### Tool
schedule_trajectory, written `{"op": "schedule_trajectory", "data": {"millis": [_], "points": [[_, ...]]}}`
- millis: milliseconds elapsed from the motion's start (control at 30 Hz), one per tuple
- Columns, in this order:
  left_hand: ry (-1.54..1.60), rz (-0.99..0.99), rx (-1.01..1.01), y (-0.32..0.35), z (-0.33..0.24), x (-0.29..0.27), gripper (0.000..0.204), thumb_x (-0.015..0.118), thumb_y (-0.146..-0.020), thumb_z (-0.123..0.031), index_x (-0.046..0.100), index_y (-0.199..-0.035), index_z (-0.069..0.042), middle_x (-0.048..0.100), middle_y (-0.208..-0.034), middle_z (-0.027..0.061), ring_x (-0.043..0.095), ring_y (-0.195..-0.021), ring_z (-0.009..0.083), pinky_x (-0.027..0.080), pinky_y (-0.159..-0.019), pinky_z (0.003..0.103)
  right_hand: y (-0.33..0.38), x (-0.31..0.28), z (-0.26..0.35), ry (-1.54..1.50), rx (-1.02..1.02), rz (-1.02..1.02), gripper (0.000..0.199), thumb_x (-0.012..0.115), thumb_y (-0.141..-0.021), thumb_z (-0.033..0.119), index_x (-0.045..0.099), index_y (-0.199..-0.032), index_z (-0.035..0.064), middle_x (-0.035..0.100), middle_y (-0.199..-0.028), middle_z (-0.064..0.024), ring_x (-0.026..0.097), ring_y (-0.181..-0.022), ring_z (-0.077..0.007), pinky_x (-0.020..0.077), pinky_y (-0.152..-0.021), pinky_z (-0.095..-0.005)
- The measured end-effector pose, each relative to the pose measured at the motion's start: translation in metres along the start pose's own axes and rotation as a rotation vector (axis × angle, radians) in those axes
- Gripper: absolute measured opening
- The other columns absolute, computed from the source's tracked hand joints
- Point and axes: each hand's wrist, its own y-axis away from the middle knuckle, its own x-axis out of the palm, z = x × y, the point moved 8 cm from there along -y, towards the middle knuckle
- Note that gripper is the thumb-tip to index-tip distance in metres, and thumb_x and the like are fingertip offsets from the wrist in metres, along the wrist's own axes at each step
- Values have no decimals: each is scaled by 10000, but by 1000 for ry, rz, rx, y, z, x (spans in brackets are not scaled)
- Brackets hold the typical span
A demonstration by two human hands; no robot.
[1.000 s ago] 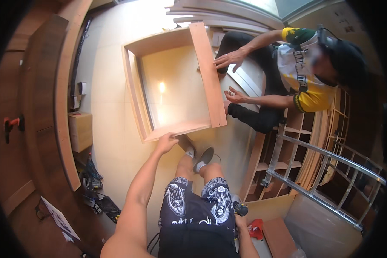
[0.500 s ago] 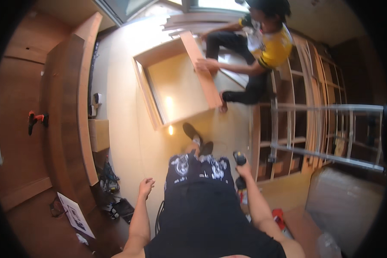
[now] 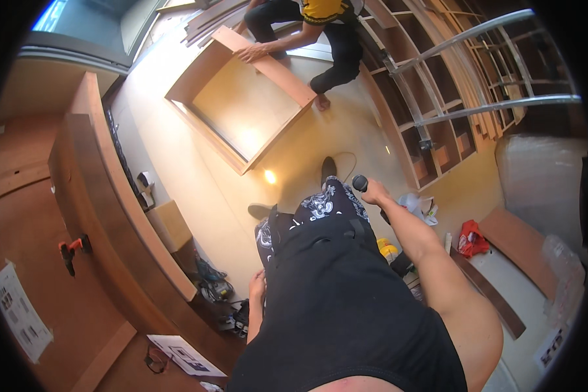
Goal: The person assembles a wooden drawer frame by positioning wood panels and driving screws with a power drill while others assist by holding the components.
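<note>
Right hand [image 3: 372, 193] clamps black tool [image 3: 360, 183]; we keep firm grip, tip clear of leg. Left hand [image 3: 257, 287] hangs empty, loosely curled, beside thigh. Co-worker steadies wooden frame [image 3: 242, 98].

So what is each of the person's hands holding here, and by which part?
The right hand grips a dark tool around its handle; only its rounded top end shows. The left hand hangs empty beside the hip.
</note>
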Motion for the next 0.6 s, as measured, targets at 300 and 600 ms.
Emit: {"op": "schedule_trajectory", "data": {"millis": [300,600], "points": [[165,-65,294,-92,-90,-214,456,643,-1010,-307,580,-1388,-61,655,-1273,98,670,-1075,224,513,-892,369,108,102,46,-294,150,-240,487,681,-745,142,669,-1227,74,744,-1043,-228,722,-1019,-375,558,-864,-430],[433,-265,-6,-148,26,-401,383,612,-1005,-301,592,-1314,-77,673,-1206,97,677,-1015,251,513,-826,387,181,235,64,-337,344,-203,493,828,-723,302,749,-1135,43,754,-1087,-231,722,-1096,-357,549,-943,-438]]}}
